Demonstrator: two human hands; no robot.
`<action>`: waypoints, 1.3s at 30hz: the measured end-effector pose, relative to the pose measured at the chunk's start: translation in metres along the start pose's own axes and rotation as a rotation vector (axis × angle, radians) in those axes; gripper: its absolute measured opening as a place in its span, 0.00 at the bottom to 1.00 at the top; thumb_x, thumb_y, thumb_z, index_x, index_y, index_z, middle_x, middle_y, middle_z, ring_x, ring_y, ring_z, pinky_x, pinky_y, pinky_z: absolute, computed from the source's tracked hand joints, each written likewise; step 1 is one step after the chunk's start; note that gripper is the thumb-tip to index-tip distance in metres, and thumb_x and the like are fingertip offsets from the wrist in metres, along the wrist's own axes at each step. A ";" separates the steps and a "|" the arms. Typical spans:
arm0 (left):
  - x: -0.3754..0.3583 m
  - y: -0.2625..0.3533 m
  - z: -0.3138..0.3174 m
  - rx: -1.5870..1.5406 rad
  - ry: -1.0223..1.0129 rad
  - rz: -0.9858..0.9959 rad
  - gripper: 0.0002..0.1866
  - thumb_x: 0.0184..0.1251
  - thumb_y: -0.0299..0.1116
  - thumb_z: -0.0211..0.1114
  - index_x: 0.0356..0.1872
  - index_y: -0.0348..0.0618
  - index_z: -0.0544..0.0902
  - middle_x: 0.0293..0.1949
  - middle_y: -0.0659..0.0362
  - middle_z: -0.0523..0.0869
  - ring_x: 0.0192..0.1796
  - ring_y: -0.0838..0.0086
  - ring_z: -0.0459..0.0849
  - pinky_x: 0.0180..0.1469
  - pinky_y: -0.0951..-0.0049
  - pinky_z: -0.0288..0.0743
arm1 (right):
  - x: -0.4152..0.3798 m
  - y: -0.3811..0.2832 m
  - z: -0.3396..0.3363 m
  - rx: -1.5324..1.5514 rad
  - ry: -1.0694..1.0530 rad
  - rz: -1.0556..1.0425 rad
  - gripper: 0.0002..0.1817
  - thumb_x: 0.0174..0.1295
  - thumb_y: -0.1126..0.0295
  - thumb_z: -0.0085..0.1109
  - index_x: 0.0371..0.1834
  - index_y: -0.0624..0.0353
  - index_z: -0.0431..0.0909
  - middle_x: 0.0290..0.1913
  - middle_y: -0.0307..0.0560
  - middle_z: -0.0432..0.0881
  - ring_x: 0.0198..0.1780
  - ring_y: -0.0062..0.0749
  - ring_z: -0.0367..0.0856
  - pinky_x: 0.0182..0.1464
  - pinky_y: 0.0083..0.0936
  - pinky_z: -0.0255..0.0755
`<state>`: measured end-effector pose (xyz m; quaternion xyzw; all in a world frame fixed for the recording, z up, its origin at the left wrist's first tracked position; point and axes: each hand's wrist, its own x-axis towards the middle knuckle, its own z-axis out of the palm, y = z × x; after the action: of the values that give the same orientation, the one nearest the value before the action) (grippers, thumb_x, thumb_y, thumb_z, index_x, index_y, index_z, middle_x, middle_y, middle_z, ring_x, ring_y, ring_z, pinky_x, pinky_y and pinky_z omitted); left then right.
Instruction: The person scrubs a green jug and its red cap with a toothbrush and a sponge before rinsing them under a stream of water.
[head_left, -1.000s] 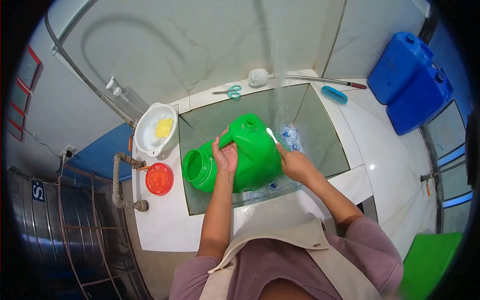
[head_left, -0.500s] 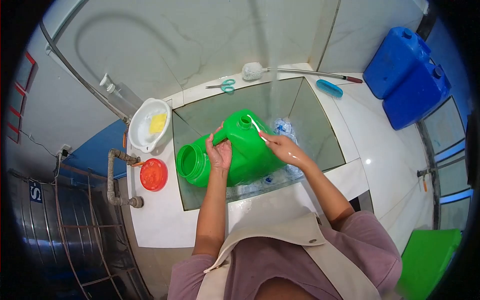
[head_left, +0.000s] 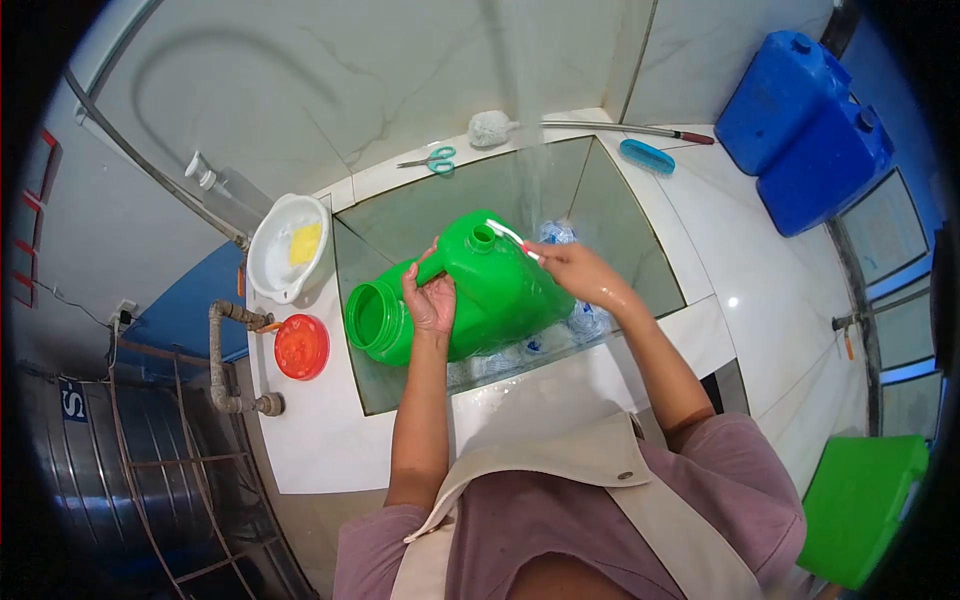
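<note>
A large green plastic jug [head_left: 510, 305] lies tilted over the sink [head_left: 375, 395], its wide uncapped mouth facing left. My left hand [head_left: 432, 303] is closed around the jug's handle. In my right hand [head_left: 582, 275] is a white and red toothbrush [head_left: 507, 234]. Its head rests at the rim of the small round opening on the jug's upper side; whether the bristles touch is too small to tell. A stream of water [head_left: 530, 170] falls behind the jug. Clear and blue plastic items [head_left: 588, 322] lie in the sink, partly hidden by the jug.
Left of the sink are a white basin [head_left: 268, 262] with a yellow sponge [head_left: 305, 243], a red lid [head_left: 301, 347] and a pump bottle [head_left: 232, 192]. Along the back lie scissors [head_left: 438, 160], a long-handled brush [head_left: 490, 129] and a blue brush [head_left: 647, 156]. Blue jerrycans [head_left: 800, 140] stand right.
The toothbrush and my right hand have shifted slightly at the small opening, showing more of the brush's red part. My left hand keeps its hold on the handle. The view has shifted a little.
</note>
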<state>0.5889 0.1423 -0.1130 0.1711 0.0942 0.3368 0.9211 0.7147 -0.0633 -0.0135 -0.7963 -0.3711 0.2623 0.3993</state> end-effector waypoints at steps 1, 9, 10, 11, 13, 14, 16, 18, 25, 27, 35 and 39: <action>-0.001 0.000 0.001 0.006 0.004 -0.006 0.24 0.61 0.40 0.55 0.48 0.26 0.75 0.60 0.44 0.71 0.61 0.61 0.70 0.66 0.64 0.63 | 0.009 -0.005 -0.009 0.121 0.001 -0.064 0.20 0.59 0.64 0.47 0.56 0.48 0.74 0.41 0.61 0.80 0.41 0.52 0.80 0.47 0.36 0.72; -0.013 0.001 -0.006 0.014 -0.035 -0.038 0.24 0.62 0.40 0.54 0.49 0.25 0.74 0.62 0.44 0.68 0.63 0.61 0.69 0.67 0.64 0.61 | 0.027 -0.113 -0.080 -0.854 -0.422 -0.123 0.17 0.52 0.66 0.51 0.45 0.51 0.82 0.39 0.52 0.83 0.39 0.47 0.81 0.43 0.34 0.74; -0.014 0.001 -0.005 0.026 -0.034 -0.030 0.24 0.62 0.40 0.54 0.49 0.25 0.74 0.63 0.43 0.67 0.63 0.61 0.68 0.67 0.64 0.61 | 0.024 -0.124 -0.086 -0.867 -0.431 -0.150 0.17 0.52 0.65 0.51 0.45 0.50 0.82 0.38 0.52 0.83 0.39 0.46 0.81 0.43 0.34 0.74; -0.012 0.000 -0.003 0.030 -0.034 -0.020 0.24 0.61 0.40 0.54 0.49 0.25 0.74 0.63 0.43 0.67 0.63 0.61 0.68 0.67 0.63 0.60 | 0.025 -0.130 -0.091 -0.888 -0.441 -0.177 0.17 0.52 0.65 0.52 0.44 0.50 0.82 0.38 0.52 0.83 0.39 0.46 0.81 0.42 0.34 0.74; -0.012 0.000 -0.003 0.012 -0.024 -0.033 0.24 0.61 0.40 0.54 0.49 0.25 0.74 0.63 0.43 0.67 0.64 0.60 0.67 0.67 0.63 0.60 | 0.032 -0.135 -0.078 -0.920 -0.510 -0.220 0.16 0.52 0.64 0.53 0.43 0.50 0.83 0.36 0.52 0.83 0.38 0.46 0.81 0.41 0.35 0.74; -0.013 0.000 -0.004 0.004 -0.016 -0.049 0.24 0.61 0.40 0.54 0.49 0.25 0.74 0.63 0.43 0.67 0.64 0.60 0.67 0.68 0.63 0.60 | 0.034 -0.135 -0.070 -0.942 -0.573 -0.263 0.16 0.51 0.64 0.53 0.42 0.50 0.83 0.35 0.52 0.83 0.38 0.46 0.81 0.41 0.35 0.74; -0.010 0.000 -0.005 -0.007 -0.025 -0.051 0.24 0.61 0.40 0.55 0.49 0.25 0.74 0.62 0.43 0.67 0.64 0.60 0.67 0.68 0.63 0.60 | 0.042 -0.135 -0.067 -1.001 -0.613 -0.242 0.15 0.51 0.63 0.54 0.41 0.51 0.83 0.34 0.52 0.83 0.37 0.47 0.81 0.40 0.36 0.74; -0.012 0.001 -0.008 -0.015 -0.028 -0.050 0.24 0.60 0.40 0.55 0.49 0.25 0.74 0.62 0.43 0.67 0.64 0.60 0.67 0.68 0.63 0.60 | 0.038 -0.140 -0.071 -1.056 -0.656 -0.225 0.15 0.51 0.62 0.54 0.40 0.51 0.83 0.32 0.52 0.83 0.36 0.47 0.81 0.39 0.37 0.73; -0.010 0.001 -0.004 0.016 -0.035 -0.052 0.25 0.60 0.40 0.55 0.48 0.25 0.75 0.63 0.43 0.67 0.63 0.60 0.68 0.67 0.63 0.60 | 0.040 -0.130 -0.071 -0.995 -0.529 -0.270 0.14 0.53 0.61 0.55 0.34 0.60 0.82 0.26 0.56 0.80 0.29 0.48 0.78 0.33 0.39 0.71; -0.012 0.002 -0.003 0.020 -0.032 -0.051 0.25 0.60 0.40 0.54 0.48 0.25 0.75 0.63 0.43 0.67 0.63 0.60 0.68 0.67 0.63 0.60 | 0.054 -0.116 -0.056 -1.009 -0.571 -0.285 0.15 0.54 0.61 0.54 0.32 0.63 0.81 0.23 0.56 0.79 0.26 0.46 0.77 0.31 0.39 0.69; -0.017 0.002 -0.004 0.029 -0.023 -0.049 0.24 0.60 0.40 0.55 0.48 0.25 0.75 0.62 0.43 0.68 0.62 0.61 0.69 0.66 0.64 0.61 | 0.074 -0.086 -0.040 -0.295 -0.774 -0.066 0.10 0.57 0.67 0.54 0.26 0.62 0.79 0.13 0.32 0.67 0.13 0.14 0.61 0.14 0.17 0.54; -0.017 0.005 -0.003 0.048 -0.026 -0.060 0.24 0.60 0.40 0.55 0.48 0.25 0.75 0.61 0.43 0.69 0.62 0.61 0.69 0.67 0.64 0.61 | 0.074 -0.080 -0.060 -0.020 -0.758 0.085 0.09 0.57 0.68 0.54 0.28 0.63 0.78 0.14 0.32 0.68 0.13 0.14 0.61 0.13 0.17 0.53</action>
<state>0.5729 0.1355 -0.1130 0.1947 0.0956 0.3046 0.9275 0.7705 0.0021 0.0769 -0.6614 -0.4615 0.5508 0.2148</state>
